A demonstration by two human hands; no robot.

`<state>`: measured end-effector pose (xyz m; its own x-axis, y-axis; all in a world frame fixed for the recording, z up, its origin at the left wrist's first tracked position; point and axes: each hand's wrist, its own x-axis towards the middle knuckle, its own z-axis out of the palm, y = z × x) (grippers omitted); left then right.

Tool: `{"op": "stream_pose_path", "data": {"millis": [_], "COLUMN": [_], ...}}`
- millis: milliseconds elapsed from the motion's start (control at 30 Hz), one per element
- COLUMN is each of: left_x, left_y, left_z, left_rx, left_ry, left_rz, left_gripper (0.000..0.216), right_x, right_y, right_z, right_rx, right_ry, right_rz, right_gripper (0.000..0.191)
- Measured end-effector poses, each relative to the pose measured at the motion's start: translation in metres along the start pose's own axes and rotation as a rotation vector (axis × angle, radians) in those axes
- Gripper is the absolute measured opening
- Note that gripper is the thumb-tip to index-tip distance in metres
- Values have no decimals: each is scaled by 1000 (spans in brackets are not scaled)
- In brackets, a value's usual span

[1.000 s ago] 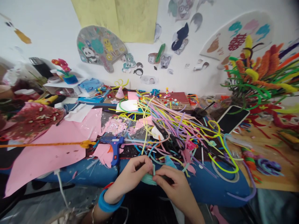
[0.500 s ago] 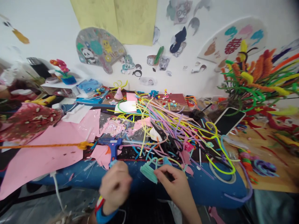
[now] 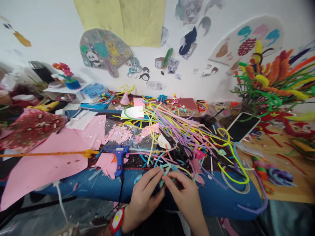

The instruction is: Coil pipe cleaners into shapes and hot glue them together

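Both hands meet at the table's near edge around a mint-green pipe-cleaner piece [image 3: 166, 168], mostly hidden by the fingers. My left hand [image 3: 146, 195] pinches its left side; a red, white and yellow band sits on that wrist. From the right, my right hand [image 3: 183, 190] grips it between thumb and fingers. A small light-blue bit [image 3: 137, 178] lies just left of my left hand. Beyond it, a blue glue gun [image 3: 119, 160] with a small lit light rests on the table, its cord hanging over the edge.
Loose pastel pipe cleaners [image 3: 182, 126] heap across the middle, with black-handled scissors [image 3: 183, 154] among them. Pink sheet material [image 3: 54, 164] spreads on the left. A phone [image 3: 242, 127] leans at right, near a bunch of pipe-cleaner flowers [image 3: 268, 78].
My left hand has moved right and up from beside the glue gun to join my right hand at the mint-green piece. The light-blue bit now shows on the table edge.
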<state>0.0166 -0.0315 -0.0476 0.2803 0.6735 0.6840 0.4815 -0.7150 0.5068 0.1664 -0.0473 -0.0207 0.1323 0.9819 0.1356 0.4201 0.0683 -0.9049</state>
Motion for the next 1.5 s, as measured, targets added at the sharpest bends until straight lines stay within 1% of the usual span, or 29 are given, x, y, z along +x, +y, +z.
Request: {"op": "stream_pose_path", "data": {"millis": [67,167,267,367,467,533,633,733,800,900,1000,1100,1367,1500], "left_x": [-1,0,2,5,7,9,11,11,11,10,10,11,8,10], "left_y": [-1,-3,-3,-2,1,2,3,2,2,4,5,6,3,3], "left_z": [1,1,1,3,7,10,15,17,18,19,18,18,16,16], "left_rx": [-14,-36,-92,-202,-303,-366,-532,-722,-810,-936,-1048,-1102,-1130,-1131], "left_ry": [-8,-7,-11,-21,13,60,124,157,175,192,195,183,147,187], "left_rz": [-33,-108,-204,-305,-423,-530,-737,-892,-948,-1028,-1083,-1085,-1077,-1108], "left_gripper": [41,38,30,19,13,13,13,18,21,22,23,21,19,21], "right_x": [-1,-3,-2,-1,-2,-5,-9,-9,-7,-4,-1,-1,-3,-4], "right_y": [-1,-2,-4,-5,-5,-4,-1,3,5,7,6,5,2,-2], "right_z": [-1,-3,-5,-4,-4,-4,-4,-4,-3,-2,-2,-4,-6,-4], "right_rx": [5,9,2,4,12,8,-10,-17,8,108,203,228,62,17], "right_ry": [-38,-103,-126,-96,-1,61,110,125,115,75,43,69,87,105], "right_rz": [-48,-125,-160,-127,-104,-110,-88,-4,56,117,141,150,41,-35], "right_gripper": [15,19,22,16,11,10,11,14,16,18,17,15,13,9]}}
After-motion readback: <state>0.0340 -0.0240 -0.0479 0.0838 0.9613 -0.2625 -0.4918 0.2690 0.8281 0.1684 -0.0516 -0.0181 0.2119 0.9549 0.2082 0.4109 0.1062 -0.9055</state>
